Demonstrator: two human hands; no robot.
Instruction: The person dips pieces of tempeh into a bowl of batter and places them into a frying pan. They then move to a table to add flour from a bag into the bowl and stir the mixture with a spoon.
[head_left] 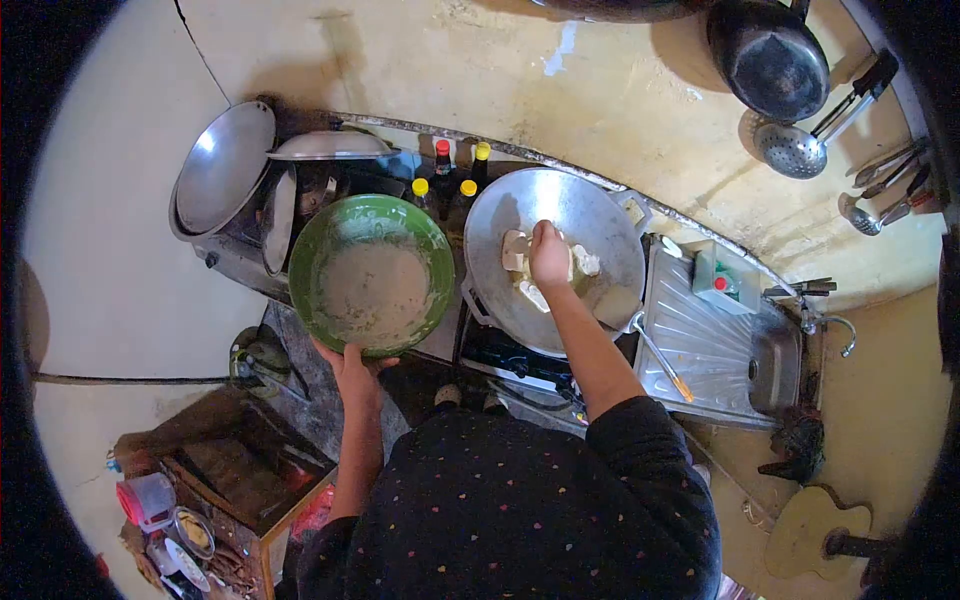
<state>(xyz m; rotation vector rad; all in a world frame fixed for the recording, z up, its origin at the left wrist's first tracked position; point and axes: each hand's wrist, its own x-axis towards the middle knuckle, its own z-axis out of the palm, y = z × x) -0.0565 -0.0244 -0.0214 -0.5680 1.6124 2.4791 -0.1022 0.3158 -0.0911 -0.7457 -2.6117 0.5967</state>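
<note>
A green bowl point(372, 275) with pale, wet batter is held at its lower rim by my left hand point(355, 372), fingers wrapped underneath. Over the large metal wok point(485, 215) on the stove, my right hand point(549, 255) is closed with its fingers together; what it holds, if anything, is hidden. Several white coated pieces lie in the wok around it, one piece point(586, 262) to the right of my hand and another point(533, 295) below it. A flat, tan shape shows at the wok's lower right.
Bottles with red and yellow caps point(443, 165) stand behind the bowl and wok. Tongs point(662, 357) lie on the steel sink drainboard point(700, 325) at right. Pot lids point(235, 165) are at left. A pan point(768, 60) and ladles hang on the wall.
</note>
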